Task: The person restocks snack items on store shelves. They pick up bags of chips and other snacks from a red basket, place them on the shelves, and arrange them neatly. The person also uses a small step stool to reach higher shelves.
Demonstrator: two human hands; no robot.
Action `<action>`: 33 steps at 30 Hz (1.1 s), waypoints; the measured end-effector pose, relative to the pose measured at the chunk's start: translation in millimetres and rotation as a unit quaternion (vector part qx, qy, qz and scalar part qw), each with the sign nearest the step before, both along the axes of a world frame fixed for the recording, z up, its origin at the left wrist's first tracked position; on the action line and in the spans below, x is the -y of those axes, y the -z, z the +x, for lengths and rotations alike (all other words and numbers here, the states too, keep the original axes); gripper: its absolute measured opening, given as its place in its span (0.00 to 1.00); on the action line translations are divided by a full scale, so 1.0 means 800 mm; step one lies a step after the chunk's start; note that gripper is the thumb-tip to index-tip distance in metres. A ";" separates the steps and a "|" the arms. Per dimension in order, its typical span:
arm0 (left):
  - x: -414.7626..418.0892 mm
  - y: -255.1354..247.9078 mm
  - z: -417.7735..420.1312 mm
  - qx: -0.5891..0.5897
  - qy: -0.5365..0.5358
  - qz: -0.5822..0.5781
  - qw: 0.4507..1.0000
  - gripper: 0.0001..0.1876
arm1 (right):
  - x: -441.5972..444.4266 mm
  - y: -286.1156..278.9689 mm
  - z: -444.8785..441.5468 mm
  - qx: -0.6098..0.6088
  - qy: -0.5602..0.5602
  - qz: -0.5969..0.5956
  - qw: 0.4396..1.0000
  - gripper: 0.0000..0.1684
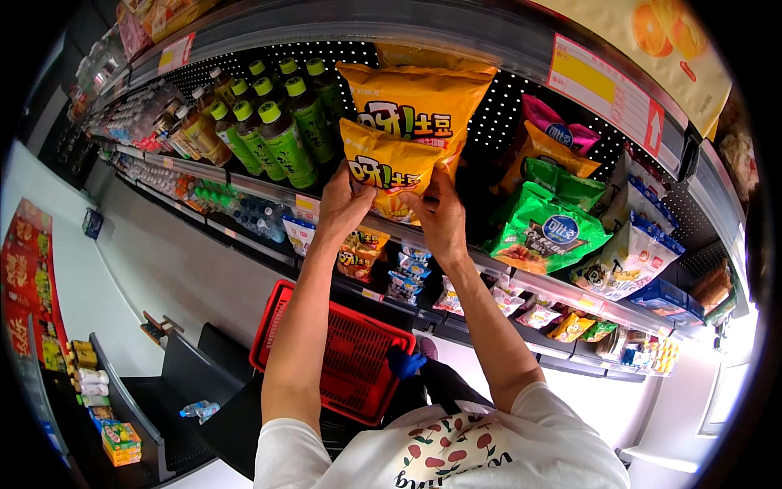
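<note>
Between my two hands is a small orange snack bag (391,168), upright at the edge of the shelf. My left hand (344,203) grips its lower left side, thumb across the front. On the lower right side, my right hand (441,214) holds it with the thumb in front and fingers partly hidden behind. A larger orange bag (421,91) of similar design stands directly behind it. Green-capped tea bottles (293,131) stand in rows to the left. Farther right on the same shelf are a green chip bag (550,229) and a white snack bag (629,257).
Below my arms sits a red plastic shopping basket (351,342), with a blue object (404,362) at its right rim. A lower shelf carries small snack packs (409,275). The upper shelf edge with a price tag (605,91) overhangs my hands. Another low shelf (122,403) stands at the left.
</note>
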State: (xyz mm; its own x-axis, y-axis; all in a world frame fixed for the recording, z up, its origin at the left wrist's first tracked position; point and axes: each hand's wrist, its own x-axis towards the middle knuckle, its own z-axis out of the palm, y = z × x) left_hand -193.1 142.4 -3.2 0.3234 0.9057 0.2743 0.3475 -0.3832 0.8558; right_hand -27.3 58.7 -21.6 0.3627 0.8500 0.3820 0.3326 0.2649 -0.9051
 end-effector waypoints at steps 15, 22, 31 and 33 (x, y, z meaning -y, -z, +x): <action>-0.002 0.022 -0.017 -0.011 -0.012 0.002 1.000 0.22 | 0.010 0.023 -0.002 0.012 -0.044 -0.031 0.998 0.30; 0.010 0.019 -0.011 -0.051 -0.040 -0.029 0.998 0.21 | 0.017 0.036 0.000 0.098 -0.038 -0.026 0.994 0.29; 0.028 0.024 -0.009 -0.006 -0.031 -0.044 0.999 0.25 | 0.025 0.036 0.002 0.102 -0.021 -0.038 0.994 0.33; 0.032 0.031 -0.010 0.010 -0.037 -0.012 0.999 0.27 | 0.030 0.032 0.000 0.112 -0.017 -0.028 0.993 0.35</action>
